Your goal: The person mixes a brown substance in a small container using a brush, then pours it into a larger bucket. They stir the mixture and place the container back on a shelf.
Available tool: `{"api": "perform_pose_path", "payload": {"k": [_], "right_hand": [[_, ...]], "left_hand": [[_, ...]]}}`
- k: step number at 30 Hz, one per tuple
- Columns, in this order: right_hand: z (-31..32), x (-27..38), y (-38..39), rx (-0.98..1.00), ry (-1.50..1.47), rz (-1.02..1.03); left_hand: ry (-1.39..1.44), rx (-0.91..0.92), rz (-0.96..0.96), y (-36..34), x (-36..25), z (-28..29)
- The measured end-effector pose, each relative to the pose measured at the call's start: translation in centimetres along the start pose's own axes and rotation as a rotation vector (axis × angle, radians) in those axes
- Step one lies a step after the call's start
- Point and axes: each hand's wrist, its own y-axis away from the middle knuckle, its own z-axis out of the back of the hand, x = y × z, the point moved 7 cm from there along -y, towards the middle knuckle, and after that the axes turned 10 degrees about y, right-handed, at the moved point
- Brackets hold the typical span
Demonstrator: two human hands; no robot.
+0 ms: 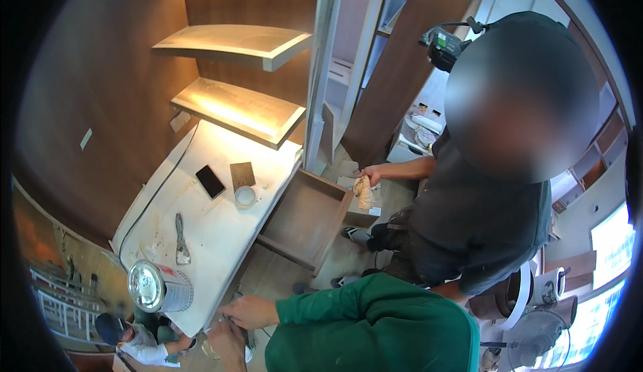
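Observation:
My right hand point(252, 312), in a green sleeve, reaches across from the right to just off the near corner of a white-topped counter point(221, 238). Its fingers are bent and pinched together. Just below it my left hand point(228, 345) is closed, fingers curled. Both hands meet at something small that I cannot make out. Nearest to them on the counter stands a metal can point(159, 286) with a shiny lid. Beyond it lie a scraper point(181, 239), a black phone point(210, 182), a brown square piece point(242, 175) and a small round tub point(245, 196).
An open drawer point(305, 218) juts from the counter. Two lit shelves point(234, 107) hang above. At the right stands a person in a dark shirt point(475, 218), holding a crumpled beige item point(364, 192). Lower left, another person in a cap point(144, 348) is close by. A cable point(161, 188) crosses the counter.

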Motion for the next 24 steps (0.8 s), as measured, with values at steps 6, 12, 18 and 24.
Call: {"api": "perform_pose_path", "payload": {"k": [6,12,18,24], "right_hand": [[-1.8,-1.0,-0.4,-0.036,0.139,0.111],[-2.0,-1.7,0.1,0.066,0.273,0.014],[-2.3,-0.8,1.0,0.029,0.39,0.161],[-2.6,-1.1,0.8,0.003,0.301,0.151]], "left_hand": [[0.157,-0.054,0.054,0.0,0.1,1.1],[0.075,0.253,0.193,1.4,3.2,0.0],[0.046,0.366,0.149,2.0,3.0,-1.2],[0.068,0.288,0.062,2.2,1.6,-0.9]]}}
